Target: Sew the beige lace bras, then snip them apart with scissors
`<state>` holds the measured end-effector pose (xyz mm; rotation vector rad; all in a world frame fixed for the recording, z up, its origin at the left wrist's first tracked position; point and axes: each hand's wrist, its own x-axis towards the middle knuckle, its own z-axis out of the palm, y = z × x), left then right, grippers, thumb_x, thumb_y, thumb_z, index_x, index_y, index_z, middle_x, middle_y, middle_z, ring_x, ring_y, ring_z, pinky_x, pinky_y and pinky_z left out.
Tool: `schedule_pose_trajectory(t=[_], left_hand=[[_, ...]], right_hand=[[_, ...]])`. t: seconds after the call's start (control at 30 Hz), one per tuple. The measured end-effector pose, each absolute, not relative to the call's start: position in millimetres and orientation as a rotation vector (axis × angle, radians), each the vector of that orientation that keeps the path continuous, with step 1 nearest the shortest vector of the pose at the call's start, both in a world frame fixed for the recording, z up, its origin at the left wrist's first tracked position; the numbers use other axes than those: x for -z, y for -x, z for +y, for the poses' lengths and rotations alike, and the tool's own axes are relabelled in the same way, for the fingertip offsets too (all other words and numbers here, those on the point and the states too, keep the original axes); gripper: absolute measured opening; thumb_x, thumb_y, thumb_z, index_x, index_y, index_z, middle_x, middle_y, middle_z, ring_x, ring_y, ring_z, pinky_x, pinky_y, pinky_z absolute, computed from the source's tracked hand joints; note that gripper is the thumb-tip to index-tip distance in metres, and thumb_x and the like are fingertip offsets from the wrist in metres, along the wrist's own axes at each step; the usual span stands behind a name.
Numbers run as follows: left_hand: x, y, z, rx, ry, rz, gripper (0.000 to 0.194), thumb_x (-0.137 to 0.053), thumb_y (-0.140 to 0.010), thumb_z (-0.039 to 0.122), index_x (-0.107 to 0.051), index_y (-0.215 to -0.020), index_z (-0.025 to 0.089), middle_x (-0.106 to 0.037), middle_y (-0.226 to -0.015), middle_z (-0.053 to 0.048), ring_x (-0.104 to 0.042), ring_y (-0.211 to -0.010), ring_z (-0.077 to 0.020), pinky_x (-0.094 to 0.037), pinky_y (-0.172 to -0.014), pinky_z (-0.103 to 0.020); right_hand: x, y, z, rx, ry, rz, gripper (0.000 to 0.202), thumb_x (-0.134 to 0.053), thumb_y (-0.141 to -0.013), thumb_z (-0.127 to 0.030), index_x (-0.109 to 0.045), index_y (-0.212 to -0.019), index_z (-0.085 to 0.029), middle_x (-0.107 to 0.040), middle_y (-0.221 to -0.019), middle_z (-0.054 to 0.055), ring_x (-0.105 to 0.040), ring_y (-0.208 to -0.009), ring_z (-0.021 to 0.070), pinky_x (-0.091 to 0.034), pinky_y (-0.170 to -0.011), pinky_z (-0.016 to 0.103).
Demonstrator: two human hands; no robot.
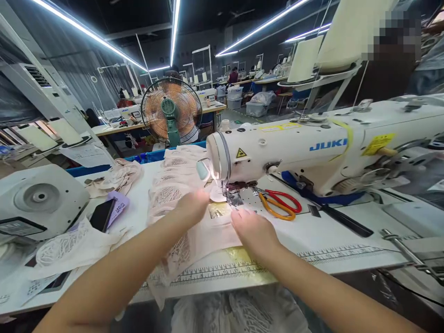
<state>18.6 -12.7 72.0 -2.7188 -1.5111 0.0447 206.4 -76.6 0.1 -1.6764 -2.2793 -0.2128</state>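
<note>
A white JUKI sewing machine [277, 148] stands in front of me, its lamp lighting the presser foot [233, 196]. Pale pink bra fabric [222, 233] with lace parts lies under and in front of the needle area. My left hand [194, 207], somewhat blurred, is closed on the fabric just left of the presser foot. Close in front of the foot, my right hand [255, 231] pinches the fabric edge, fingertips together. A string of similar lace pieces [169, 194] stretches back across the table on the left.
Orange-and-red-handled scissors [280, 206] and a black-handled tool [347, 221] lie right of the needle. A printed ruler [333, 253] runs along the front edge. Leftward are a phone [102, 215], a lace cup [62, 247] and a white machine part [41, 199]. A fan [171, 111] stands behind.
</note>
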Motion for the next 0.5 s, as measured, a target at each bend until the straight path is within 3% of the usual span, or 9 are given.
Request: schedule_pose_trajectory(t=[0.13,0.23,0.33,0.5], left_hand=[[-37.5,-57.3,-0.2,-0.051,2.734,-1.519,0.015,-0.050,-0.081,0.024,-0.060,-0.089,0.015,-0.061,-0.097,-0.010,-0.062,-0.082,-0.0217,-0.049,-0.068,-0.028],[-21.0,-67.2,20.1,0.014,2.667,-1.622,0.028,-0.041,-0.088,0.033,-0.061,-0.089,0.013,-0.062,-0.098,-0.013,-0.061,-0.092,-0.0261,-0.049,-0.073,-0.032],[-15.8,-69.4,42.8,0.056,2.574,-1.795,0.038,-0.032,-0.092,0.036,-0.062,-0.089,0.012,-0.065,-0.090,-0.015,-0.064,-0.084,-0.0268,-0.049,-0.068,-0.034],[-25.6,-66.6,54.0,0.116,2.570,-1.847,0.029,-0.045,-0.086,0.029,-0.058,-0.102,0.010,-0.064,-0.092,-0.017,-0.064,-0.082,-0.0264,-0.049,-0.067,-0.033]], right_hand=[[22.1,-196.9,-86.4,0.295,1.639,-2.300,0.012,-0.048,-0.083,-0.012,-0.060,-0.085,-0.013,-0.060,-0.079,0.013,-0.057,-0.076,0.0267,-0.045,-0.060,0.035],[39.3,-187.4,-90.0,0.311,1.531,-2.349,0.026,-0.045,-0.086,-0.013,-0.058,-0.107,-0.008,-0.062,-0.102,0.019,-0.056,-0.098,0.0297,-0.048,-0.077,0.040],[45.1,-182.1,-86.5,0.288,1.400,-2.416,0.033,-0.044,-0.086,-0.013,-0.055,-0.117,-0.007,-0.056,-0.121,0.020,-0.050,-0.115,0.0297,-0.044,-0.091,0.042],[31.4,-193.2,-67.0,0.171,1.181,-2.537,0.038,-0.049,-0.086,-0.024,-0.055,-0.120,-0.010,-0.052,-0.129,0.014,-0.046,-0.120,0.0259,-0.040,-0.100,0.040]])
